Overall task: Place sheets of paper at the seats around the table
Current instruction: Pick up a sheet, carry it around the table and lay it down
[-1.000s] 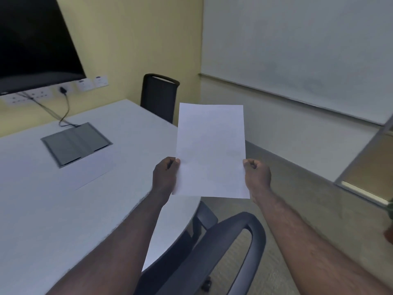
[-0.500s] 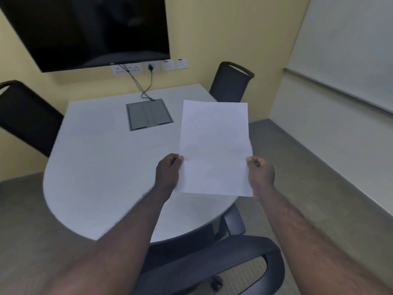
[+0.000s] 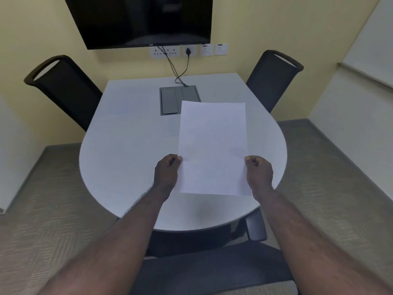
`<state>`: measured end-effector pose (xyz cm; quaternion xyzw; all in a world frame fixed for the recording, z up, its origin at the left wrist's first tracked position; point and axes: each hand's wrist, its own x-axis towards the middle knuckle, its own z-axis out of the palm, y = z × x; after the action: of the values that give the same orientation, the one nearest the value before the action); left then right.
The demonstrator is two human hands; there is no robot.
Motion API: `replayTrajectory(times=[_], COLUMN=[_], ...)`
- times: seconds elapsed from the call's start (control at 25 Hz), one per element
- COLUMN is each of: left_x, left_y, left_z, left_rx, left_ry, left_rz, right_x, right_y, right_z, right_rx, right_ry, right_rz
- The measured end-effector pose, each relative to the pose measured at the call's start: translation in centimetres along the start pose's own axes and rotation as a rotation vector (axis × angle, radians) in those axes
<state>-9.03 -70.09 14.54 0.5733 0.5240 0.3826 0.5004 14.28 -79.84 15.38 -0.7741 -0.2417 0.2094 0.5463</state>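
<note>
A blank white sheet of paper [image 3: 212,145] is held upright above the near end of the white table [image 3: 127,162]. My left hand [image 3: 167,173] pinches its left edge and my right hand [image 3: 259,172] pinches its right edge. Another sheet [image 3: 171,129] lies flat on the table near the middle, mostly hidden behind the held sheet. Black chairs stand at the far left [image 3: 63,88] and far right [image 3: 274,79] of the table. A third chair [image 3: 212,271] is tucked in right below my arms.
A grey cable box lid [image 3: 172,99] is set into the table's far half, with black cables running up to wall sockets [image 3: 189,51]. A dark screen [image 3: 142,20] hangs on the yellow wall. A whiteboard [image 3: 374,43] covers the right wall. Carpet lies on both sides.
My view has swung left until the table sits straight ahead, bringing the left chair and the whole screen into sight. Both hands keep the same hold on the sheet.
</note>
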Motion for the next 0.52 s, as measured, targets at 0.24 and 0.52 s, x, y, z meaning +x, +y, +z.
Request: replayTrajectory(times=[0.24, 0.52], left_x=[1.8, 3.5], left_y=[-3.3, -7.0], left_z=[-2.2, -2.3], left_rx=[-0.018, 0.006], left_ry=[0.031, 0.06], left_rz=[-0.047, -0.111], right_x=[0.5, 1.4], right_y=[1.0, 4.1], right_z=[4.4, 7.5], right_rx=[-0.054, -0.141], right_ry=[-0.048, -0.101], right_rz=[-0.01, 0.022])
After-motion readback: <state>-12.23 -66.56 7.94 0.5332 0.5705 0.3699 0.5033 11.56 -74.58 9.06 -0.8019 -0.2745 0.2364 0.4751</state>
